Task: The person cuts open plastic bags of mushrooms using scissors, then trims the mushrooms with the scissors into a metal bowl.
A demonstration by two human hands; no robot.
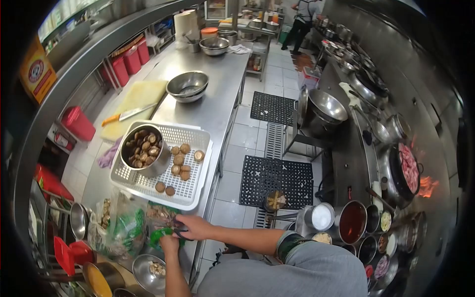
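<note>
My left hand (169,243) is closed on the green edge of a plastic bag (161,214) with brownish contents, at the table's near edge. Beside it, my right hand (194,227) grips dark-handled scissors (180,231) against the bag; the blades are hard to make out. A second clear and green plastic bag (126,225) lies to the left. Close below is a steel bowl (143,277) with pale pieces in it. Beyond the bags, a white perforated basket (138,182) holds a steel pot (157,166) of brown mushrooms and several loose mushrooms (178,159).
A knife (118,117) lies on a yellowish cutting board (141,96), near stacked steel bowls (187,85). On the right, flames (428,187) rise beside a wok of pink meat (408,171). A pot of red liquid (352,222) stands nearby. Another person (299,22) stands far back.
</note>
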